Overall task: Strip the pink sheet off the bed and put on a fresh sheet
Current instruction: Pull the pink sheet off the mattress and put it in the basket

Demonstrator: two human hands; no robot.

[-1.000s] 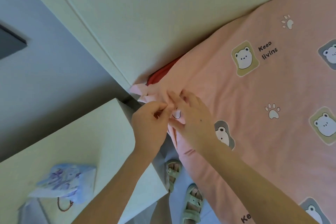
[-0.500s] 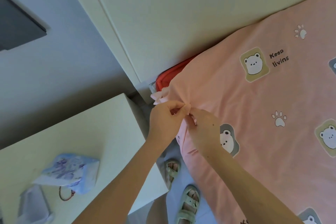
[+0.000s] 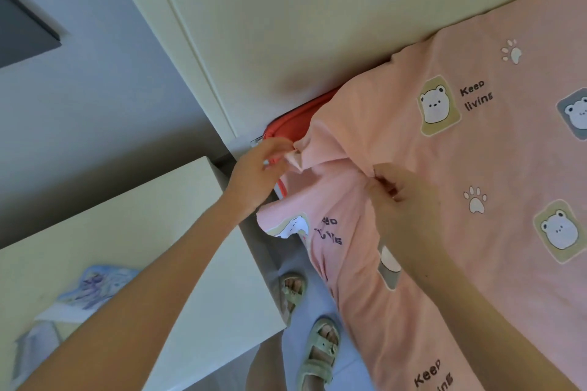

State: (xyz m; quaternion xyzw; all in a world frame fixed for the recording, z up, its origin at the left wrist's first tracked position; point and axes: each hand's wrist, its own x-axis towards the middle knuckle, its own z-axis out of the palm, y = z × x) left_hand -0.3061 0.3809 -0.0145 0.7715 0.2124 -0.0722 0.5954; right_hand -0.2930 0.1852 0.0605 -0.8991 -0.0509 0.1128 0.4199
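Sheet: the pink sheet (image 3: 428, 168) (bears, paw prints, "Keep living") covers the bed, its near corner lifted off and folded back so the print below shows upside down.
Corner: the loose tip sits at the top left of the bed, just beside the headboard (image 3: 301, 25), pulled toward the nightstand.
Left hand: the left hand (image 3: 257, 171) pinches the very tip of the corner between thumb and fingers, at the left end of the lifted fold.
Right hand: the right hand (image 3: 403, 200) is closed on a bunched pleat of the same sheet, to the right of the tip and a little nearer the camera; the cloth between the two hands runs as a raised ridge.
Mattress: a red mattress (image 3: 295, 124) edge shows bare where the corner has come away, right behind the left hand.
Nightstand: the pale nightstand (image 3: 143, 247) stands beside the bed, a bluish packet (image 3: 95, 289) on it.
Floor: two feet in green sandals (image 3: 319, 352) stand between nightstand and bed.
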